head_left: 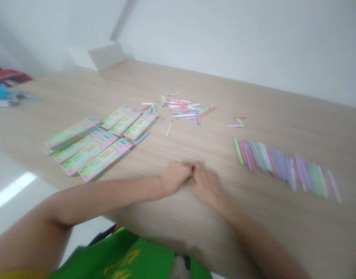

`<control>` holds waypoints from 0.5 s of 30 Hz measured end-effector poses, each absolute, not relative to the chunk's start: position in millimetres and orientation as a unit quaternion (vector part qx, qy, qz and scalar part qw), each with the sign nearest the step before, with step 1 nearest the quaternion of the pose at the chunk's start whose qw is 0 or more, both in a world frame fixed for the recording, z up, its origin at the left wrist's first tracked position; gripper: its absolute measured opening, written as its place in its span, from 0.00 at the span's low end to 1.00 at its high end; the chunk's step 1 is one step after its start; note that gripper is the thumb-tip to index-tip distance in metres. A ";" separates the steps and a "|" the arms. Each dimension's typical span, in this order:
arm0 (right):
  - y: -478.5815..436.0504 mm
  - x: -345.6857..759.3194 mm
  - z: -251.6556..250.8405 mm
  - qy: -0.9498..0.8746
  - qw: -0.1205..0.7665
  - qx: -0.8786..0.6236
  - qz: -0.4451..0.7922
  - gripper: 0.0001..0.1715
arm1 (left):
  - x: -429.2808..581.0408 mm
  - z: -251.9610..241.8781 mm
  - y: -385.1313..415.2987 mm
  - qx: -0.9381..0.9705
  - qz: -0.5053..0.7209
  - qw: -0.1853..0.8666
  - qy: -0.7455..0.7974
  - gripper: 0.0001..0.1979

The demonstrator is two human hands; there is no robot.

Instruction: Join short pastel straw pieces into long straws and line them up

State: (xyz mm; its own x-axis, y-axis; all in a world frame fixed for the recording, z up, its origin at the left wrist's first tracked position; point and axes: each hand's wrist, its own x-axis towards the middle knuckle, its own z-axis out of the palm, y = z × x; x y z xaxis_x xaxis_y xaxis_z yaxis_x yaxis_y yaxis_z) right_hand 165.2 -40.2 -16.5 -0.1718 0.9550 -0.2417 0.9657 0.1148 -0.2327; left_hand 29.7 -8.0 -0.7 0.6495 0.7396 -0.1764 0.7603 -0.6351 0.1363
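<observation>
My left hand (pixel 175 178) and my right hand (pixel 205 185) meet over the near part of the table (pixel 166 217), fingertips pinched together. Something small and dark shows between them, too blurred to name. To their right lies a slanting row of thin pastel sticks (pixel 278 164) in green, purple, pink and white. Beyond the hands is a loose pile of slim coloured sticks (pixel 185 108), mostly red, white and blue. Several flat green-and-pink boxes (pixel 101 155) sit side by side on the left, and a blue stick (pixel 142 138) touches their edge.
Three small sticks (pixel 239 122) lie apart near the back right. A white box-like object (pixel 106 56) stands at the wall. Blue and red items (pixel 9 83) are at the far left. The table's left edge drops to a shiny floor (pixel 15 186).
</observation>
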 end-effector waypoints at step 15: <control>-29.9 183.1 -14.6 0.677 -0.012 0.678 -0.287 0.13 | 21.3 -37.9 23.6 0.940 0.118 0.180 0.264 0.07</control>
